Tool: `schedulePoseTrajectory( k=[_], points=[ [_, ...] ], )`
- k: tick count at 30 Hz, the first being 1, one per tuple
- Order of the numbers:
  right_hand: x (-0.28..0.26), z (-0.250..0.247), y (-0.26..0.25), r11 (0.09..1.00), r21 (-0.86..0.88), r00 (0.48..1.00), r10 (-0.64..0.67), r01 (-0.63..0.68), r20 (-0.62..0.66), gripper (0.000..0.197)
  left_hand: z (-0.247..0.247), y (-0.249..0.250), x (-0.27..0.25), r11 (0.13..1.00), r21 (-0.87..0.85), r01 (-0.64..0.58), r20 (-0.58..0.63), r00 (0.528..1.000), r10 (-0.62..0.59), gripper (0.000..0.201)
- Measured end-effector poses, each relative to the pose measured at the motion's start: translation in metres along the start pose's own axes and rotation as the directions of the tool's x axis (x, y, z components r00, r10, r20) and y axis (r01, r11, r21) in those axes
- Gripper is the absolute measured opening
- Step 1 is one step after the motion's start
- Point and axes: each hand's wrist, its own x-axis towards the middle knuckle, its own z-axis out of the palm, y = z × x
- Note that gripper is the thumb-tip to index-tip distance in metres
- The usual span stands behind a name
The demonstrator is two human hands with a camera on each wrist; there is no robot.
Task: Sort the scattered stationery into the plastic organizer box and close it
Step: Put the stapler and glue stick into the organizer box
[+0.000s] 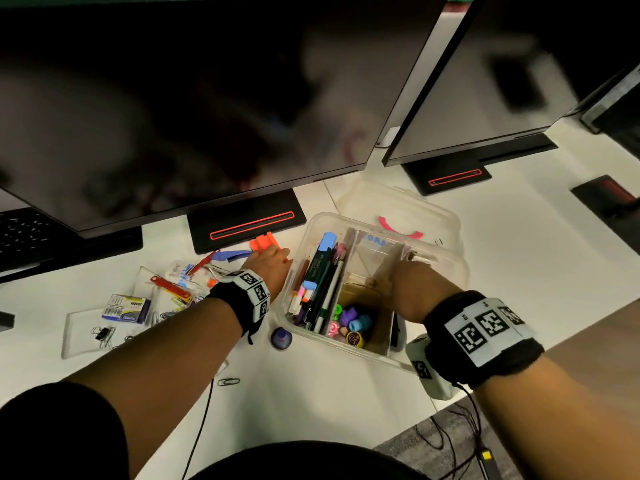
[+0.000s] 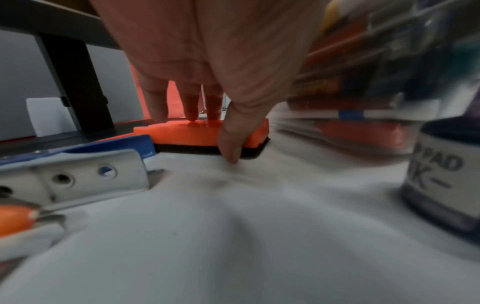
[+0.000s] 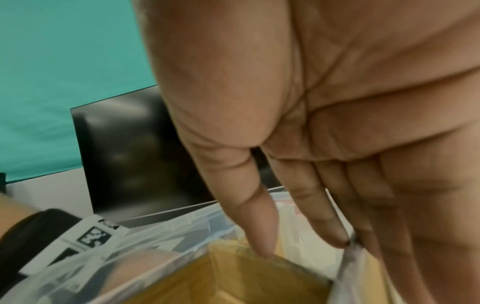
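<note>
The clear plastic organizer box stands open on the white desk. Pens and markers fill its left compartment, and small coloured erasers lie at the front of the middle one. My left hand is just left of the box on an orange board eraser. In the left wrist view that hand has its fingers on top of the orange eraser and its thumb against the near side. My right hand reaches into the box. Its fingers are straight and touch the brown cardboard divider.
The box lid lies behind the box. A purple ink bottle stands at its front left corner. A blue stapler, a staples box, binder clips and a paper clip lie left. Monitors overhang the back.
</note>
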Motion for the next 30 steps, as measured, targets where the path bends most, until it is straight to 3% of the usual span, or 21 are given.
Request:
schedulePoseTrajectory(
  k=[4,7,9,11,14,16,19,22,26,28,30],
  points=[
    [-0.002,0.004,-0.001,1.0,-0.002,1.0,0.001,-0.001,0.009,0.035,-0.011,-0.006,-0.006,0.997,0.061,-0.042,-0.072,0.996,0.046,0.046],
    [0.001,0.007,0.003,1.0,0.018,1.0,0.003,-0.003,-0.002,0.035,-0.025,-0.012,-0.021,0.987,-0.155,-0.048,-0.204,0.979,0.016,0.041],
    [0.003,0.009,0.007,0.994,0.102,0.999,0.032,-0.029,-0.02,0.028,-0.04,-0.017,-0.034,0.939,-0.343,-0.023,-0.316,0.944,-0.093,0.034],
    [0.003,0.005,0.009,0.978,0.198,0.995,0.083,-0.069,-0.063,0.025,-0.058,-0.019,-0.049,0.871,-0.491,0.002,-0.385,0.897,-0.219,0.04],
    [-0.001,-0.009,0.002,0.932,0.36,0.974,0.105,-0.026,-0.203,0.039,-0.086,-0.008,-0.075,0.856,-0.507,-0.104,-0.491,0.851,-0.188,0.053],
    [-0.007,-0.021,-0.011,0.817,0.564,0.961,0.046,0.12,-0.271,0.039,-0.102,0.012,-0.093,0.854,-0.471,-0.223,-0.531,0.844,-0.073,0.055],
    [-0.017,-0.035,-0.03,0.527,0.807,0.953,-0.019,0.266,-0.302,0.017,-0.11,0.038,-0.107,0.85,-0.39,-0.354,-0.58,0.812,0.072,0.058],
    [-0.028,-0.042,-0.03,0.35,0.907,0.969,-0.006,0.233,-0.247,0.018,-0.11,0.05,-0.109,0.847,-0.386,-0.366,-0.566,0.819,0.096,0.064],
    [-0.042,-0.048,-0.021,0.189,0.964,0.982,0.0,0.184,-0.188,0.021,-0.107,0.057,-0.11,0.873,-0.349,-0.341,-0.535,0.837,0.113,0.073],
    [-0.048,-0.048,-0.022,0.217,0.958,0.98,0.029,0.185,-0.196,0.015,-0.106,0.06,-0.109,0.881,-0.355,-0.314,-0.5,0.86,0.104,0.076],
    [-0.052,-0.045,-0.024,0.363,0.904,0.957,0.088,0.227,-0.276,0.014,-0.107,0.066,-0.108,0.878,-0.369,-0.304,-0.48,0.871,0.1,0.077]
  ],
)
